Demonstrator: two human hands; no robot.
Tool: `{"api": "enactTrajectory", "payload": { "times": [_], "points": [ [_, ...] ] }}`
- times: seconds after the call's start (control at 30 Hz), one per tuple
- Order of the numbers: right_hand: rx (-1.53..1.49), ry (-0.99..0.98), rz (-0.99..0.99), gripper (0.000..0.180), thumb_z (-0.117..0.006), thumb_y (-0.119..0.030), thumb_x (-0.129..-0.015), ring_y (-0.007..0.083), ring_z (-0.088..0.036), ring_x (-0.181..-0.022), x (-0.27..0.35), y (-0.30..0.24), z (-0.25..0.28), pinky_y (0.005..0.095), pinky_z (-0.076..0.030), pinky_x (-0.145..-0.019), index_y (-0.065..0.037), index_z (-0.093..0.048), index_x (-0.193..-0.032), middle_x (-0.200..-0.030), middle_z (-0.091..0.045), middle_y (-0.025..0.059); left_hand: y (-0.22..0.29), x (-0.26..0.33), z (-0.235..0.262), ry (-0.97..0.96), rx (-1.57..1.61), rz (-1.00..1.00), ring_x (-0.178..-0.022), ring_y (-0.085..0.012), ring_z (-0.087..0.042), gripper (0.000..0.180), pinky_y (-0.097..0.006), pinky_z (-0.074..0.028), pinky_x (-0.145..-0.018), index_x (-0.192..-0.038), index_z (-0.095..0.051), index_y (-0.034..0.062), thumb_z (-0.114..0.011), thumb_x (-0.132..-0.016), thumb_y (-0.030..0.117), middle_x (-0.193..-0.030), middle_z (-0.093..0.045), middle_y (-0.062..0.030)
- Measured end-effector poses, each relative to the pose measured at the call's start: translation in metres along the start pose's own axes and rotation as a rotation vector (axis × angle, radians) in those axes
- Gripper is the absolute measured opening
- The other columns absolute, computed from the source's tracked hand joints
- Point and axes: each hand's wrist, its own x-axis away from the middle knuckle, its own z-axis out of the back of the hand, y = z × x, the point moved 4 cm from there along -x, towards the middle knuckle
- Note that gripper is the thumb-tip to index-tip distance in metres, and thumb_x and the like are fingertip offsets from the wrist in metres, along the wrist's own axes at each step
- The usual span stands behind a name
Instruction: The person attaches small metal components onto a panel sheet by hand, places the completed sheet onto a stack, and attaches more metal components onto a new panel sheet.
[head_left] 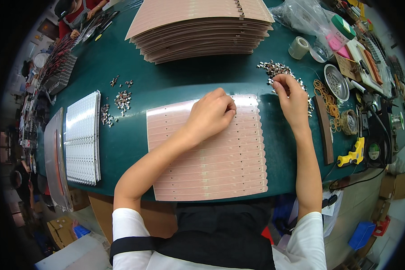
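A pale pink panel (202, 166), scored into narrow strips and dotted with small dark holes, lies flat in front of me. Over its upper right part rests my left hand (211, 112), fingers curled together; whatever they pinch is hidden. Beyond the panel's right edge, my right hand (293, 96) hovers at a heap of small shiny metal pieces (274, 68). Its thumb and index finger come together in a pinch, and anything between the tips is too small to make out.
A tall stack of pink panels (198, 31) stands at the back. White strip panels (82, 137) and more small metal pieces (123, 100) lie left. At right are a wooden bar (323, 130), a metal bowl (336, 83), a tape roll (298, 47) and a yellow glue gun (353, 155).
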Motion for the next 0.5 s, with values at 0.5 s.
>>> {"api": "enactTrajectory", "payload": {
  "times": [0.5],
  "points": [
    [-0.457, -0.313, -0.293, 0.012, -0.067, -0.007, -0.088, 0.0097, -0.063, -0.077, 0.017, -0.024, -0.015, 0.0253, -0.051, -0.069, -0.003, -0.070, -0.098, -0.085, -0.069, 0.0038, -0.005, 0.013, 0.002, 0.092, 0.092, -0.058, -0.084, -0.0249, -0.063, 0.007, -0.036, -0.052, -0.073, -0.089, -0.065, 0.0045, -0.066, -0.084, 0.010, -0.090, -0.060, -0.0088]
  ]
}}
